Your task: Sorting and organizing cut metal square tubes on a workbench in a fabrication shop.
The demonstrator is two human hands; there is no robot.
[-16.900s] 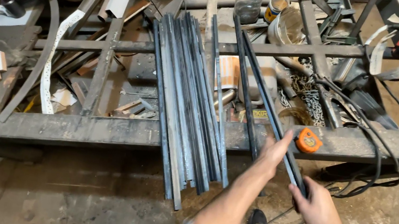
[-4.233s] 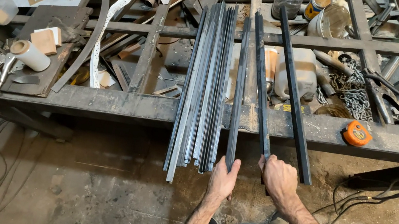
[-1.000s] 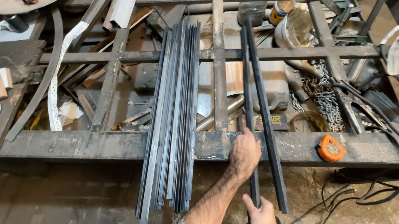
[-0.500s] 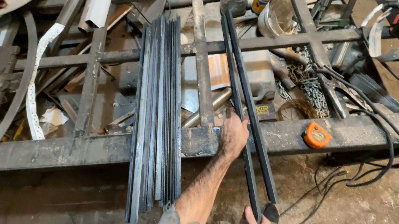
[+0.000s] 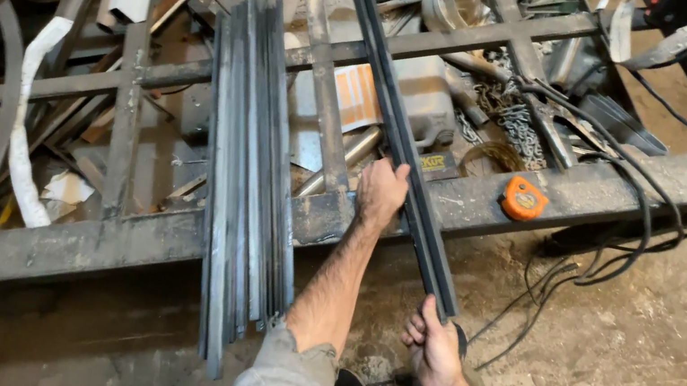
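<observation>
A dirty concrete floor (image 5: 643, 374) lies under a heavy steel frame (image 5: 82, 240) full of scrap; across this frame rest two long dark metal bars (image 5: 408, 153), side by side, with their near ends sticking out over the floor. The left hand (image 5: 379, 197) is closed on the bars at the frame's front beam; the right hand (image 5: 433, 350) grips their near end. Left of them lies a bundle of flat metal strips (image 5: 248, 179); an orange tape measure (image 5: 525, 198) sits on the beam at right, near black cables (image 5: 633, 200).
</observation>
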